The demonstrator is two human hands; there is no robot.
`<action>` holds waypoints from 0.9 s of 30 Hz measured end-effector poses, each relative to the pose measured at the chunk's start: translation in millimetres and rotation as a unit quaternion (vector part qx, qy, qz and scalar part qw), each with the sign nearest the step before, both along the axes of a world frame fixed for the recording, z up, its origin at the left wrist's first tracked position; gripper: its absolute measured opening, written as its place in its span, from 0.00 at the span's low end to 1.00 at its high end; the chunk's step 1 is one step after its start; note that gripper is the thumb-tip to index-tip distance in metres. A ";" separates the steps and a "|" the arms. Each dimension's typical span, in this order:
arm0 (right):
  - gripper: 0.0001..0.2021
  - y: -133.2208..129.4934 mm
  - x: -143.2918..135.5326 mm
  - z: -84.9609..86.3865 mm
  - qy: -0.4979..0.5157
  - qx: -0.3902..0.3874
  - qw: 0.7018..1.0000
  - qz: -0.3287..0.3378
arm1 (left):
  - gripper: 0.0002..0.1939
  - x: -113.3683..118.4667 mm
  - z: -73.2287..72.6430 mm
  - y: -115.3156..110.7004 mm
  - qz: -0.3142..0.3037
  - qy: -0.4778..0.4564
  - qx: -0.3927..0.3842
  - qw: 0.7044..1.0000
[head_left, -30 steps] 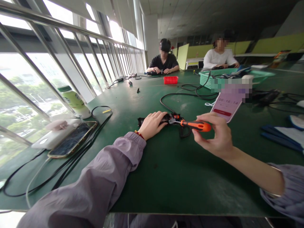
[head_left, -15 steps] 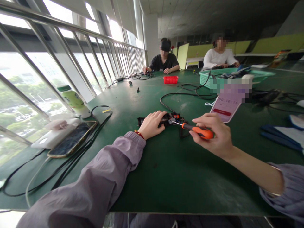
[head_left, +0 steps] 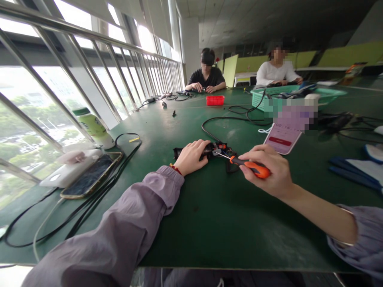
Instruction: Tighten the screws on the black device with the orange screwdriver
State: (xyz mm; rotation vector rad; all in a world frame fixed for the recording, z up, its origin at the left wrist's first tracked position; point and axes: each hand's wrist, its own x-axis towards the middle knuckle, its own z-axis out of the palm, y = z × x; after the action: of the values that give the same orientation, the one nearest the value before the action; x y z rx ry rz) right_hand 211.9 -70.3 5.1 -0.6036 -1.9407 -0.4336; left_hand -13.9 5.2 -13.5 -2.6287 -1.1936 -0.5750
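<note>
My left hand (head_left: 193, 157) is wrapped over a black corded device (head_left: 212, 150) lying on the green table and holds it down. Its right end is opened up, with wires and small orange-red parts showing inside. My right hand (head_left: 269, 169) grips a screwdriver (head_left: 254, 167) by its orange and black handle. The thin metal shaft points left, and its tip reaches the exposed inside of the device; whether it sits on a screw I cannot tell. A dark cable (head_left: 209, 121) runs away from the device towards the back right.
A phone with a timer (head_left: 281, 139) stands propped behind my right hand. Beyond are a red tray (head_left: 215, 101), green baskets (head_left: 260, 101) and two people. At left lie a phone (head_left: 91, 175), black cords and a bottle (head_left: 94, 129); gloves (head_left: 356, 171) are at right.
My right hand and the screwdriver handle have shifted slightly, tilting the handle a bit lower. My left hand stays put. The far person in black has brought one hand inward.
</note>
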 end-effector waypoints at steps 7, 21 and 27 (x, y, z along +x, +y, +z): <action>0.20 2.8 1.1 -2.2 0.050 0.008 0.999 0.016 | 0.26 0.0 -0.9 0.2 0.001 0.000 0.004 1.000; 0.17 2.2 1.1 -3.4 0.043 0.007 0.999 -0.012 | 0.25 -0.3 -1.5 1.2 -0.005 0.001 0.011 1.000; 0.17 2.6 1.4 -3.0 0.054 0.002 0.998 -0.012 | 0.25 -0.2 -1.5 1.0 -0.003 -0.001 0.010 1.000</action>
State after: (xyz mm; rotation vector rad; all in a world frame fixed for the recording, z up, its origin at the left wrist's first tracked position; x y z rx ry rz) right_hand 213.3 -67.6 2.1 -0.6350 -1.8306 -0.4113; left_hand -14.1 6.2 -15.0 -2.6164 -1.1757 -0.5863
